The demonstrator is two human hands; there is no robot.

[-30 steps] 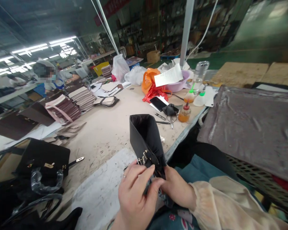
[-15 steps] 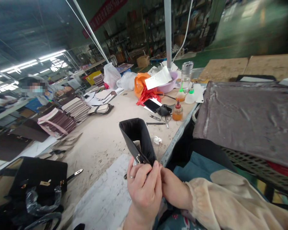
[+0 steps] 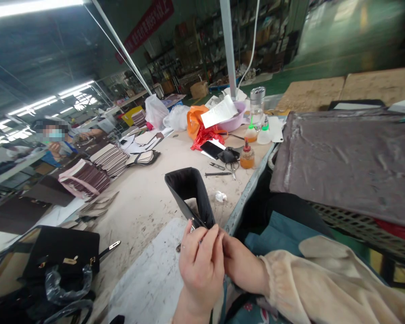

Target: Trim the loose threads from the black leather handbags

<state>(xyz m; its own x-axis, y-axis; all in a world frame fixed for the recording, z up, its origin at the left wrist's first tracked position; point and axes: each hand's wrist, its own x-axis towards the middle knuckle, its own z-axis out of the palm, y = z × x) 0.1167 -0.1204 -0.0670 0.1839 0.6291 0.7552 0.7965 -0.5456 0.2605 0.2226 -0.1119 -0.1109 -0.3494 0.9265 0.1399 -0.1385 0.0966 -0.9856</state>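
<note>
Near the front of the table I hold a black bag piece, bent into an open loop with a smooth dark inside. A small metal fitting shows at its near edge, beside my fingers. My left hand is closed on that near edge, fingers curled. Right up against it, my right hand is closed on the same end, its fingertips largely hidden behind the left hand. What lies between the fingertips is hidden. At the left, a black handbag with plastic-wrapped handles lies on the table.
Beyond the piece lie a pen, scissors, a phone and a bottle of orange liquid. Stacked panels stand at the left, near a masked co-worker. A brown-covered surface is at the right.
The view has shifted slightly. My hands stay closed on the black piece, which has turned a little, so less of its metal fitting shows. The co-worker has raised a hand toward the mask.
</note>
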